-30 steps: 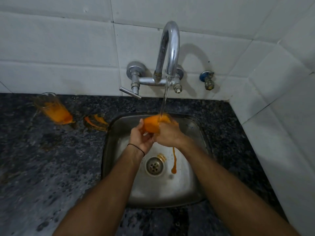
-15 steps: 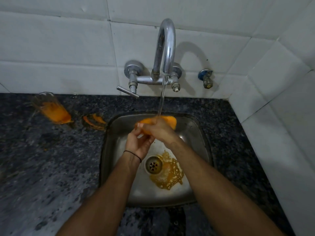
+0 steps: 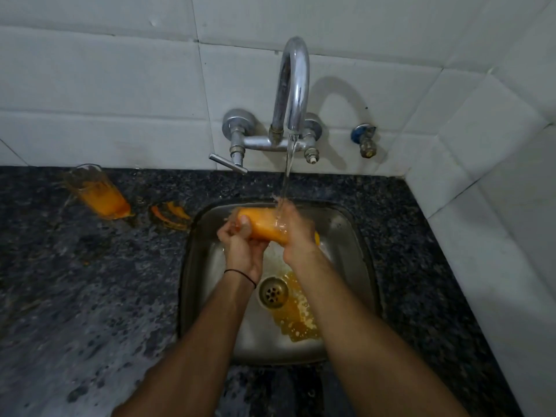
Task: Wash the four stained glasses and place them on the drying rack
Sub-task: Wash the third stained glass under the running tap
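Above the sink (image 3: pixel 207 296), left hand (image 3: pixel 242 254), right hand (image 3: pixel 298 236), fingers (image 3: pixel 244 220) round stained glass (image 3: pixel 262 227).

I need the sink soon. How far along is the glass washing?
No washed glass shows yet. The left hand and right hand hold an orange-stained glass sideways under the running tap, runoff near the drain. A second stained glass waits on the counter.

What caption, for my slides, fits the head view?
Left hand and right hand rinse an orange-stained glass under the tap, over the sink.
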